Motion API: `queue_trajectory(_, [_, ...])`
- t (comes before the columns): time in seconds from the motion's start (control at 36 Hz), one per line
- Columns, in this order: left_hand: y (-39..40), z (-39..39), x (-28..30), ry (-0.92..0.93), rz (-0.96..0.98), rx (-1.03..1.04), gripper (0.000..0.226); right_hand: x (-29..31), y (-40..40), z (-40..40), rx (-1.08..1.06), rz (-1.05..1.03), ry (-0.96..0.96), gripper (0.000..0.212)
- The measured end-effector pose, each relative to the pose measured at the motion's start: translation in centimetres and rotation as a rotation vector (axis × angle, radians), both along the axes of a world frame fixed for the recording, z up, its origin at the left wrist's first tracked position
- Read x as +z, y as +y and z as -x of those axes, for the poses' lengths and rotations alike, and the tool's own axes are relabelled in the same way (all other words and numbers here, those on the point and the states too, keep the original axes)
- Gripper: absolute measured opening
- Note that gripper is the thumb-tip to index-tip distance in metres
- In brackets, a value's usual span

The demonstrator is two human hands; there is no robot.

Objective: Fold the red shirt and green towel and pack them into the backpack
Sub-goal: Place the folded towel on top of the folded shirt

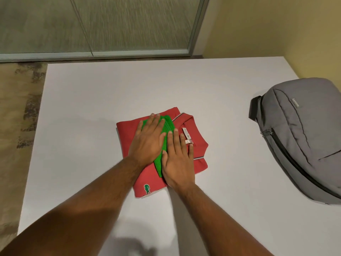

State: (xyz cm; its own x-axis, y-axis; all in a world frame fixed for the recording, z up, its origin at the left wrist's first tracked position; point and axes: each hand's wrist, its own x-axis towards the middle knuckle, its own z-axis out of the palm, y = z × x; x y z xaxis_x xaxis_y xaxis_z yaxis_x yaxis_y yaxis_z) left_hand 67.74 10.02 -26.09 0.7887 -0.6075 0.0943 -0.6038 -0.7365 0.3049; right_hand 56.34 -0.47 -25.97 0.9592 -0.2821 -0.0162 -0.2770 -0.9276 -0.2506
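Observation:
The red shirt (127, 133) lies folded into a rough square in the middle of the white table (110, 89), collar to the right and a green logo at its near corner. A folded green towel (168, 124) lies on top of it, mostly hidden under my hands. My left hand (148, 139) presses flat on the towel with straight fingers. Beside it, my right hand (178, 159) lies flat across the towel's right edge and the shirt's collar area. The grey backpack (302, 141) lies on its side at the table's right edge, zipper shut.
Bare white tabletop surrounds the clothes on all sides. A glass partition (110, 24) and patterned carpet (18, 117) lie beyond the far and left edges. A yellow wall (276, 34) stands at the right.

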Motion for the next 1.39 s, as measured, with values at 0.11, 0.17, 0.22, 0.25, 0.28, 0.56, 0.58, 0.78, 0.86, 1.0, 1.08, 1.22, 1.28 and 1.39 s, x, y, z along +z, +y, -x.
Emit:
queue_trajectory(0.11, [-0.1, 0.2, -0.1, 0.039, -0.027, 0.02, 0.06, -0.3, -0.1, -0.2, -0.007, -0.015, 0.011, 0.062])
queue_trajectory(0.17, [-0.2, 0.0, -0.1, 0.047, -0.058, 0.019, 0.061, -0.5, -0.1, -0.3, -0.01, -0.019, 0.027, 0.062])
queue_trajectory(0.22, [-0.3, -0.1, -0.1, 0.06, -0.082, 0.018, 0.062, -0.5, 0.0, -0.3, -0.01, -0.028, 0.036, 0.062])
queue_trajectory(0.25, [-0.3, -0.2, -0.1, 0.064, -0.086, 0.019, 0.062, -0.5, 0.0, -0.3, -0.011, -0.029, 0.038, 0.062])
queue_trajectory(0.28, [-0.3, -0.2, -0.1, 0.066, -0.089, 0.02, 0.063, -0.4, 0.0, -0.3, -0.012, -0.029, 0.041, 0.062])
queue_trajectory(0.56, [0.0, 0.0, 0.5, 0.131, -0.11, 0.016, 0.06, -0.2, 0.4, -0.2, -0.015, -0.035, 0.082, 0.062])
queue_trajectory(0.58, [0.0, 0.0, 0.5, 0.13, -0.112, 0.016, 0.061, -0.3, 0.4, -0.2, -0.015, -0.033, 0.082, 0.062])
queue_trajectory(0.78, [0.2, 0.1, 0.3, 0.133, -0.116, 0.011, 0.061, -0.6, 0.6, -0.1, -0.026, -0.013, 0.076, 0.063])
queue_trajectory(0.86, [0.4, 0.2, 0.4, 0.136, -0.107, 0.012, 0.061, -0.7, 0.9, 0.0, -0.037, -0.01, 0.076, 0.063])
queue_trajectory(1.0, [1.1, 0.6, 0.6, 0.139, -0.101, -0.001, 0.061, -0.7, 1.6, 0.4, -0.044, -0.008, 0.075, 0.064])
queue_trajectory(1.08, [1.8, 0.9, 0.6, 0.145, -0.099, -0.016, 0.061, -0.7, 2.4, 0.8, -0.056, -0.007, 0.063, 0.064])
queue_trajectory(1.22, [3.7, 1.7, 0.4, 0.132, -0.075, -0.026, 0.06, -0.6, 4.2, 1.8, -0.049, -0.005, 0.067, 0.065])
queue_trajectory(1.28, [4.8, 2.2, 0.3, 0.114, -0.068, -0.027, 0.061, -0.7, 5.1, 2.3, -0.05, 0.002, 0.066, 0.065])
queue_trajectory(1.39, [6.9, 3.2, 0.3, 0.102, -0.068, -0.033, 0.061, -0.6, 7.5, 3.2, -0.068, 0.004, 0.057, 0.065])
